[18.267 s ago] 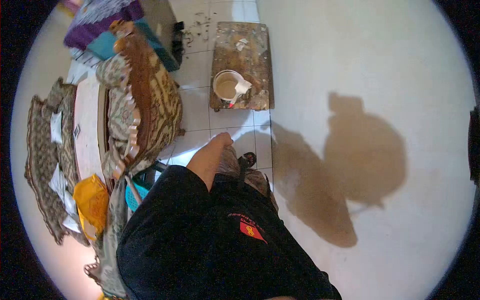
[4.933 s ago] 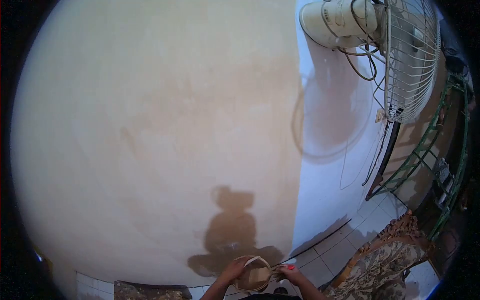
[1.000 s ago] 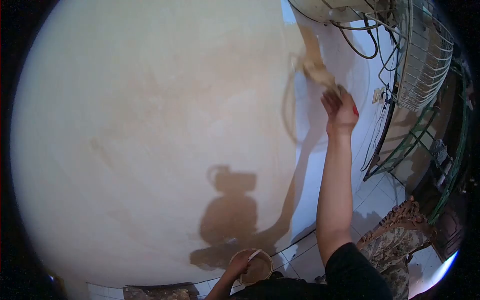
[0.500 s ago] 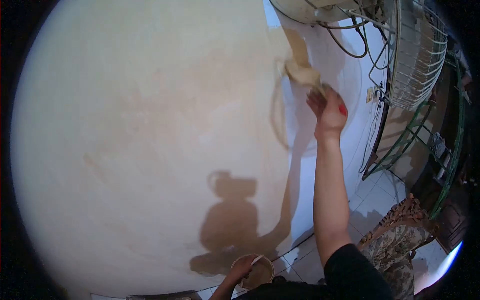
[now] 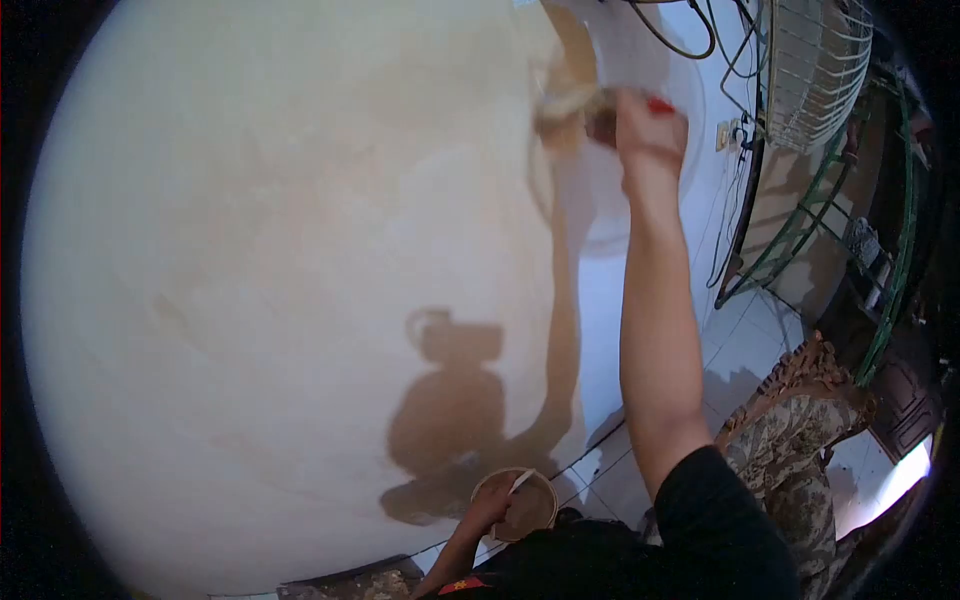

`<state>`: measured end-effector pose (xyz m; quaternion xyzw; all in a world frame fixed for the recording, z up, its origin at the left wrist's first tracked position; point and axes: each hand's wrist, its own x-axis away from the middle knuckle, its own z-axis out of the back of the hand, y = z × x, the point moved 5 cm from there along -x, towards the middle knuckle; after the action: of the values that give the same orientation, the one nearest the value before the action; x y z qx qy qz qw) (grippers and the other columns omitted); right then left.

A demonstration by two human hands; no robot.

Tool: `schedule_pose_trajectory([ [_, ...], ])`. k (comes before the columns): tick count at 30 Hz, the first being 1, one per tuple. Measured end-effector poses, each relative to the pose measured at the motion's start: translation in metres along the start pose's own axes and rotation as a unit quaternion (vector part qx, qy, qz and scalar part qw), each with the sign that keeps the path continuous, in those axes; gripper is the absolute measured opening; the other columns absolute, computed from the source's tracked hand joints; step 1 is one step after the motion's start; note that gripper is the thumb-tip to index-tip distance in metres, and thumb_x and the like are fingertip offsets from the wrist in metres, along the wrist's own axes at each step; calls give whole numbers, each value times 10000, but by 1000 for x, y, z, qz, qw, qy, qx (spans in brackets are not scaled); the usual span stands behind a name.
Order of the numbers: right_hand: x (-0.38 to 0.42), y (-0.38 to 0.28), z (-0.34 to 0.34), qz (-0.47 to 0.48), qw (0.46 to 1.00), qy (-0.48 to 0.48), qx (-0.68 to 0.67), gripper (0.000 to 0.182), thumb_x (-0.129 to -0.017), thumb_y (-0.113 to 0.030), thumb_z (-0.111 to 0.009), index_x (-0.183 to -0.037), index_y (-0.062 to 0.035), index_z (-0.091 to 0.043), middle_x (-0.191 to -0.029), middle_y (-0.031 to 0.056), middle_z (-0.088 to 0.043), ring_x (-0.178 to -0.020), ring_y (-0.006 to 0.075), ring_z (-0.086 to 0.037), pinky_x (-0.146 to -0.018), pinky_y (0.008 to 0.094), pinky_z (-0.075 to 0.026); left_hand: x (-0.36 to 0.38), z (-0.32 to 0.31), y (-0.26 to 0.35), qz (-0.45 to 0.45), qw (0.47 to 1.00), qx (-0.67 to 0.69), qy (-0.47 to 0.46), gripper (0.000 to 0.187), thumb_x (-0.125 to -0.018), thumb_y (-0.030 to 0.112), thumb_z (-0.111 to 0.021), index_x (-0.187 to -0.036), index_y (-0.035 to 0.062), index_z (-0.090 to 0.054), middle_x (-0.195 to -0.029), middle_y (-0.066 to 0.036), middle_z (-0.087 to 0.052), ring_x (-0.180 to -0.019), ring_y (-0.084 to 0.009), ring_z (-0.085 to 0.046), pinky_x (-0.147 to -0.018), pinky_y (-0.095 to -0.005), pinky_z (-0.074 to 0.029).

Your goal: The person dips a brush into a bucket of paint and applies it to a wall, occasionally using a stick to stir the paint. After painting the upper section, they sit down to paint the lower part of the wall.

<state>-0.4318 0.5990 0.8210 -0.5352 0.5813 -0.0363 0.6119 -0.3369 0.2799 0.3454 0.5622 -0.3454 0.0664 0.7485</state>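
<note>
Right hand (image 5: 650, 122) grips a paintbrush (image 5: 574, 106) at the wall (image 5: 330, 250); left hand (image 5: 491, 503) clasps the bucket (image 5: 533, 512) at its rim, apparently steadying it.

You hold the paintbrush (image 5: 566, 108) roughly sideways at the wall (image 5: 300, 250), its pale, motion-blurred bristle end pointing left and a red handle end showing. The wall is cream on the left and white on the right; the bristles lie along that border. Low down, you hold a round beige bucket (image 5: 555, 505), open-topped, tan-brown inside.
</note>
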Motion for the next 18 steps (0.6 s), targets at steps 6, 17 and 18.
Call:
schedule_pose_trajectory([
  [6,-36,-54,-18,-47,942,1,-331,165,-809,-131,-542,-768,27,-569,-636,119,-598,-497,197,-586,-474,267,-513,-7,13,-11,-232,969,-88,16,494,-857,527,-435,-857,52,-570,-580,-17,-438,-462,-108,-396,-395,-259,-333],
  [17,85,92,52,-203,956,28,-210,243,-824,-170,-522,-904,47,-595,-790,135,-628,-648,224,-628,-562,303,-536,-24,20,-44,-70,997,-41,5,541,-842,552,-445,-868,34,-596,-570,-13,-429,-453,-110,-399,-393,-246,-312],
  [18,88,85,58,-213,957,32,-192,238,-820,-167,-523,-888,49,-598,-788,135,-630,-636,224,-628,-557,303,-535,-28,20,-44,-83,996,-41,-2,548,-841,556,-445,-882,32,-600,-570,-12,-430,-455,-109,-399,-394,-243,-311],
])
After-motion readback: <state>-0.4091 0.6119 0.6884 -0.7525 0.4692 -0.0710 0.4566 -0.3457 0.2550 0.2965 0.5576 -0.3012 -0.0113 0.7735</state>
